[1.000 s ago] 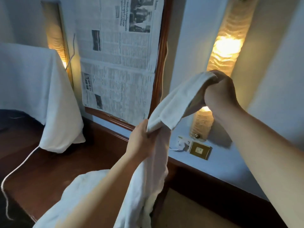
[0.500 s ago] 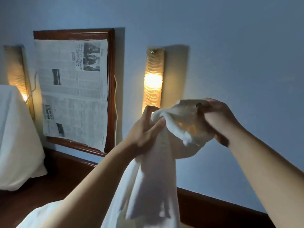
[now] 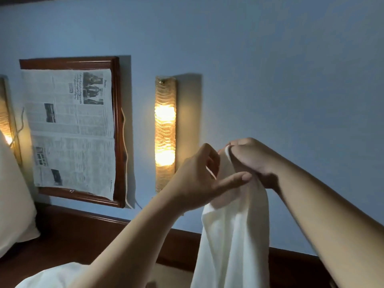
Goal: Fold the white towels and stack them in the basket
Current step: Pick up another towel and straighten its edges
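White cloth towel [image 3: 234,235] hangs in the air before a blue wall, top edge bunched in both hands. Right hand [image 3: 252,161] grips it w/ curled fingers; left hand [image 3: 197,183] pinches it, thumb + forefinger. Early on, I'd judge: no fold made yet, basket not in view. Count: 1 towel held, 1 more pale cloth [image 3: 52,275] bottom left, 2 lit wall lamps [image 3: 165,134].

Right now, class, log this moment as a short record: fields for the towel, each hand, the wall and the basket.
towel: white towel held up, hanging down from both hands
right hand: right hand grips the top edge
left hand: left hand pinches the towel just below, forefinger stretched across it
wall: framed newspaper, lit wall lamp
basket: not in view
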